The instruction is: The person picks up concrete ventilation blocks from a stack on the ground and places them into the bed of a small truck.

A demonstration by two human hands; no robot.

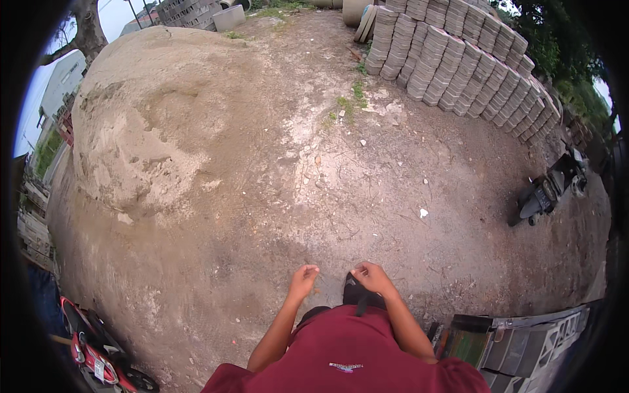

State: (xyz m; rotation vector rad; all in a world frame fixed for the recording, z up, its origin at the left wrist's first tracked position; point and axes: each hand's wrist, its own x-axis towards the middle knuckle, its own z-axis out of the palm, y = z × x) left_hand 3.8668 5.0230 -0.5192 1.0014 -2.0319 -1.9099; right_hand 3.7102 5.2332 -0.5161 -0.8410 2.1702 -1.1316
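Black strap [359, 302] hangs just under my right hand [372, 276], long axis running down toward my red shirt [347, 354]; can't tell if fingers pinch it. Left hand [303, 280] just left of strap, loosely curled, holding nothing. Sand mound [151, 124] far left of strap, paver stacks [458, 59] far ahead-right, open dirt ground [341, 196] betw.

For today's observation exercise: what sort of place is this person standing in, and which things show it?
Probably an outdoor yard where concrete blocks are made or stored: a big sand heap, rows of stacked paving blocks and bare dirt ground, with a parked scooter nearby.
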